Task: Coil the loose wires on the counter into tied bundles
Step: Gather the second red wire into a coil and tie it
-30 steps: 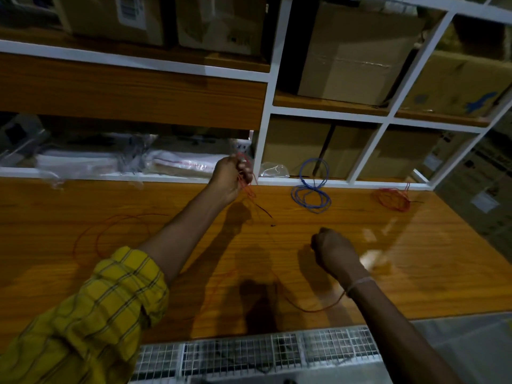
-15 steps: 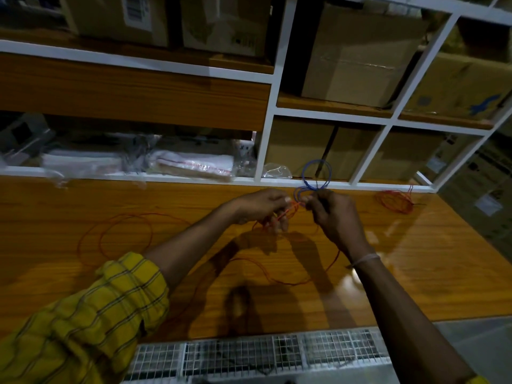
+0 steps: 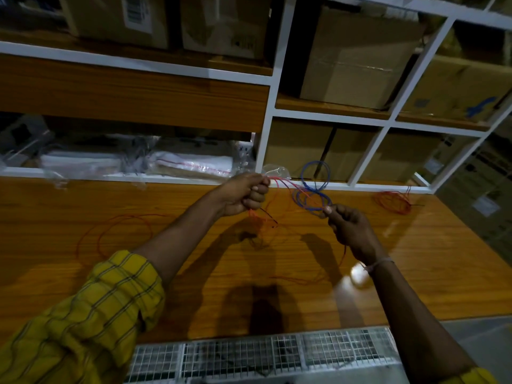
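Red wire (image 3: 288, 187) is stretched in the air between two raised hands above the wooden bench (image 3: 443, 259). By the left hand (image 3: 245, 194) several gathered strands are gripped in a closed fist, with short ends hanging below the knuckles. By the right hand (image 3: 349, 227) the wire is pinched between thumb and fingertip, the other fingers being curled under; from that hand a further length is seen running down past the wrist and trailing in a slack curve across the bench, though in the dim light its course is probably only partly traceable. The hands are held apart, the left higher and nearer the shelving.

Behind the stretched strands, a blue wire coil (image 3: 314, 187) is propped at the back of the bench against the white shelf frame (image 3: 266, 128). Further right, a red wire bundle (image 3: 393, 202) is laid near the back edge. On the left part of the bench, loose red loops (image 3: 116, 236) are spread flat, well apart from both hands. Cardboard boxes (image 3: 357, 54) are stored in the shelf compartments above, and plastic-wrapped packets (image 3: 191, 164) are kept in the low compartment at left. A wire mesh panel (image 3: 263, 356) is seen below the front edge of the bench.
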{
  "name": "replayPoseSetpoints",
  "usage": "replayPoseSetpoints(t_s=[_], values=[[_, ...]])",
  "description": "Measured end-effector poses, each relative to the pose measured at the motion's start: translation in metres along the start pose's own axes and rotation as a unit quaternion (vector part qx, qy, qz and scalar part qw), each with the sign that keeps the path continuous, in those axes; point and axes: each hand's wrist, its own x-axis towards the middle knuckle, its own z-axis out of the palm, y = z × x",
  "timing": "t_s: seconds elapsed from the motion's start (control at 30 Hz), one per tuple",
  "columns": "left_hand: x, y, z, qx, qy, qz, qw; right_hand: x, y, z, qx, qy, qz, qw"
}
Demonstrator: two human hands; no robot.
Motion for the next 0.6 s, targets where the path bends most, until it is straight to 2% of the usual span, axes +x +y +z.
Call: replayPoseSetpoints(t_s=[0.07, 0.17, 0.23, 0.3, 0.37, 0.47, 0.53, 0.6], values=[[0.003, 0.006, -0.010, -0.132, 0.048, 0.043, 0.989, -0.001, 0.012, -0.005, -0.006, 0.032, 0.017, 0.999], [0.007, 0.017, -0.030, -0.297, 0.154, 0.144, 0.931, -0.007, 0.032, -0.013, -0.062, 0.078, 0.016, 0.995], [0.009, 0.023, -0.041, -0.351, 0.233, 0.191, 0.887, -0.010, 0.047, -0.017, -0.158, 0.101, -0.002, 0.982], [0.012, 0.027, -0.044, -0.347, 0.299, 0.206, 0.864, -0.010, 0.054, -0.016, -0.260, 0.107, -0.003, 0.960], [0.012, 0.024, -0.033, -0.289, 0.345, 0.197, 0.871, -0.008, 0.050, -0.006, -0.383, 0.081, -0.008, 0.920], [0.014, 0.009, -0.007, -0.076, 0.394, 0.184, 0.897, -0.007, 0.026, 0.024, -0.540, -0.055, -0.018, 0.840], [0.016, -0.002, 0.009, 0.079, 0.358, 0.185, 0.912, -0.008, 0.006, 0.044, -0.563, -0.141, -0.031, 0.814], [0.020, -0.012, 0.019, 0.195, 0.278, 0.176, 0.924, -0.008, -0.011, 0.057, -0.539, -0.184, -0.081, 0.818]])
